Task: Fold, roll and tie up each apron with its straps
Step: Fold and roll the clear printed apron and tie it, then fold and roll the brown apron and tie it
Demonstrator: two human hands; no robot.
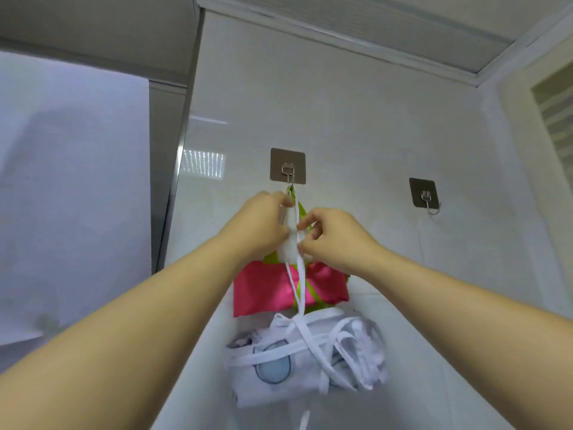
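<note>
Glossy tile wall (356,119), open rightward. Steel hook (288,169): pink rolled apron (266,290) hanging, white crumpled apron (297,367) beneath. Left hand (263,221), right hand (335,234) both pinching flat white strap (298,209) just under hook.

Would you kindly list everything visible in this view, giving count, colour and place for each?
Loaded wall hook: one, brown pad with a metal hook, on the white wall above the hands.
Bare wall hook: one, same kind, further right, nothing hanging on it.
White straps: a bunch, white, running from the loaded hook down to the lower bundle.
Pink apron bundle: one, pink with green trim, hanging below the hands.
White apron bundle: one, white with a blue print, tied in white straps, lowest.
White sheet: one, far left.
Left hand: one, gripping the straps.
Right hand: one, pinching the straps.
</note>
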